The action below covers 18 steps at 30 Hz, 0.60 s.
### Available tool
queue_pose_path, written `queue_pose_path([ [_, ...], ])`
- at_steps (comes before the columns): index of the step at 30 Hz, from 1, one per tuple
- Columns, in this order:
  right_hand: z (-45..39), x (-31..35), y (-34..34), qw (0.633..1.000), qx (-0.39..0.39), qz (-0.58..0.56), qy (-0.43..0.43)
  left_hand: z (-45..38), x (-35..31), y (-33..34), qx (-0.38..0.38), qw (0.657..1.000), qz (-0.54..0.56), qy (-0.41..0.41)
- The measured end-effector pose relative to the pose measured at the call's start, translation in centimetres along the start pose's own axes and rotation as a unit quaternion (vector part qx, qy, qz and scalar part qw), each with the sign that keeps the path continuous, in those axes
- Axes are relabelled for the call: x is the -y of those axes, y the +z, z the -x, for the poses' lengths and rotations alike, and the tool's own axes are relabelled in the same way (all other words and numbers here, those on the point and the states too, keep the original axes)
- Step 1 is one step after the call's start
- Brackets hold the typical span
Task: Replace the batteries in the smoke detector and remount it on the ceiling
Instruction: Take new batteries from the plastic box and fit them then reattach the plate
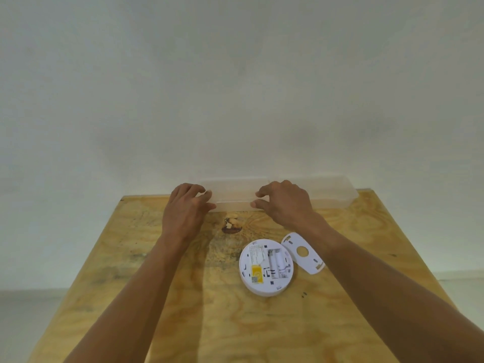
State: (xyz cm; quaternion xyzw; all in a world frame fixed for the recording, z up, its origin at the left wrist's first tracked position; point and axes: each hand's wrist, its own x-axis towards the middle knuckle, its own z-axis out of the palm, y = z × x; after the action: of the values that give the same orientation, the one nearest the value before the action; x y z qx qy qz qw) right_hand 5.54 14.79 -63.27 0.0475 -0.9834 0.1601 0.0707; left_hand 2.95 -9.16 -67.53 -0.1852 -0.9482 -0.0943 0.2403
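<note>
Illumination: soft, even, moderately dim; greenish-grey cast over the wall [241, 74].
Shadows: faint, diffuse; a broad darker band on the tabletop [209, 323] beneath the left forearm [136, 297]; pale smudges on the wall above the tabletop's far edge.
Glare: none; the translucent container [327, 192] at the far edge nearly blends into the wall.
Sharpness: slightly soft throughout; label print on the smoke detector [265, 267] unreadable.
Distortion: wide-angle; tabletop side edges splay outward toward the lower corners.
</note>
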Motion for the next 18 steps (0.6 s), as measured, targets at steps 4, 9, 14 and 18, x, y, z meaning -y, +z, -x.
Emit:
queue_pose_path([
  [4, 1.8, 0.2, -2.2, 0.94, -0.038, -0.32, 0.114, 0.1, -0.3, -0.2, 0.011, 1.0, -0.008, -0.009],
  [9, 5.5, -2.3, -3.9, 0.688, -0.006, -0.619, 0.379, 0.2, -0.8, -0.6, 0.026, 0.999, -0.015, -0.027],
  [14, 8.8, -4.4, -3.5, 0.475, 0.005, -0.754, 0.454, -0.1, -1.2, -1.1, 0.064, 0.996, -0.044, -0.038],
  [18, 10.6, -4.1, -3.9, 0.448, -0.008, -0.779, 0.439, 0.9, -2.4, -1.9, 0.066, 0.995, -0.054, -0.054],
])
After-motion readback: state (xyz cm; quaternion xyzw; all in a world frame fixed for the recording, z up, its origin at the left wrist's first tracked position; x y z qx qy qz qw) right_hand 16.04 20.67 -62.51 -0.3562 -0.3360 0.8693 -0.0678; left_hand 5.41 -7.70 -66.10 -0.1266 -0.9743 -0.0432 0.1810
